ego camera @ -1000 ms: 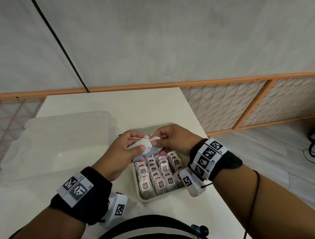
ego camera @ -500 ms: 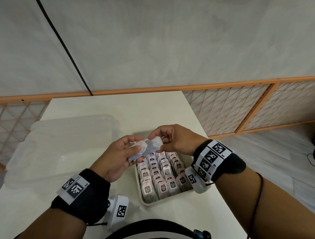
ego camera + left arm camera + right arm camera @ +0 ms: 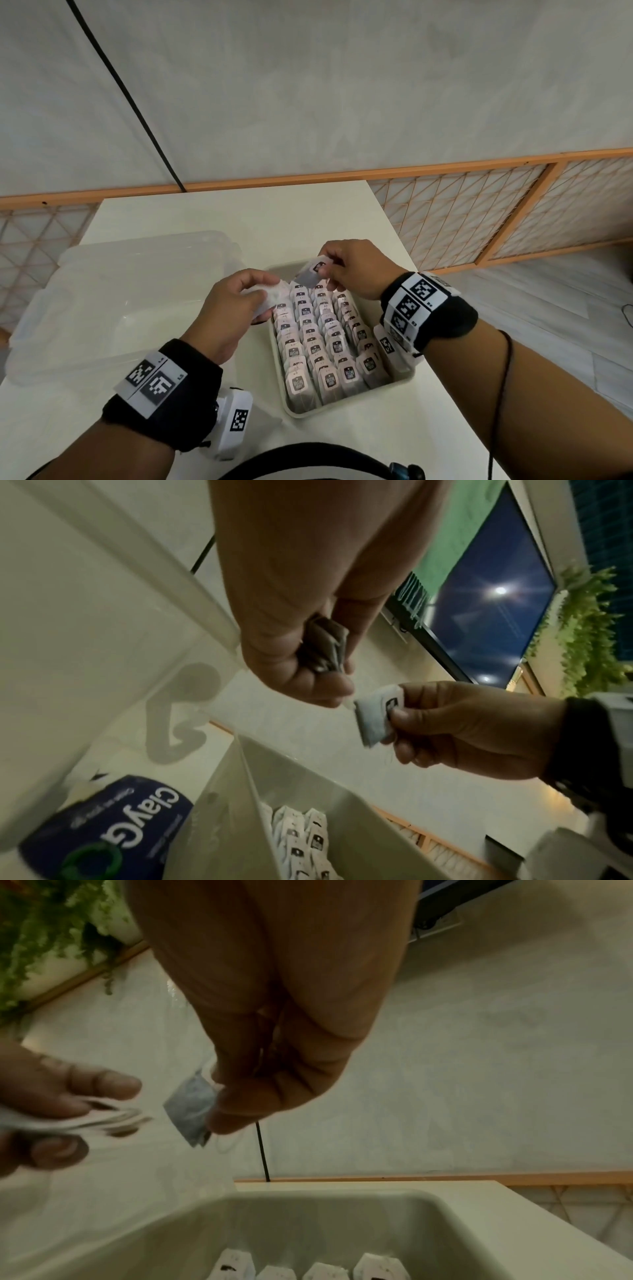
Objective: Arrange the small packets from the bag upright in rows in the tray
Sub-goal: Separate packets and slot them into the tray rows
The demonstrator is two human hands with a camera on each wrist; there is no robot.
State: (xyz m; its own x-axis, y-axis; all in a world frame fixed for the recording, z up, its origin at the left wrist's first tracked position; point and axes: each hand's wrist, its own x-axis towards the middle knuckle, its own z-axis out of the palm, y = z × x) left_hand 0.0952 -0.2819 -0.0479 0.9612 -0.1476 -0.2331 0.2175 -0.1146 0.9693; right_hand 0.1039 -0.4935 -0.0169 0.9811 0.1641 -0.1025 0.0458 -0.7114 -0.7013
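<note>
A cream tray (image 3: pixel 346 408) on the white table holds several rows of small upright packets (image 3: pixel 325 337). My right hand (image 3: pixel 346 267) pinches one packet (image 3: pixel 311 272) above the tray's far end; the same packet (image 3: pixel 375 718) (image 3: pixel 192 1110) shows in both wrist views. My left hand (image 3: pixel 239 301) grips a small stack of packets (image 3: pixel 270 301) just left of the tray, with the stack (image 3: pixel 327 650) pressed between thumb and fingers. The two hands are a short gap apart. The tray's far end (image 3: pixel 308 1218) lies empty below the held packet.
A clear plastic bin (image 3: pixel 113 301) stands left of the tray and takes up most of the table's left half. A dark blue bag (image 3: pixel 113 829) lies beside the tray in the left wrist view. The table's right edge runs close to the tray.
The right hand has drawn one packet off the left hand's stack and carried it right and away over the tray's far end. The left hand has stayed put with the stack.
</note>
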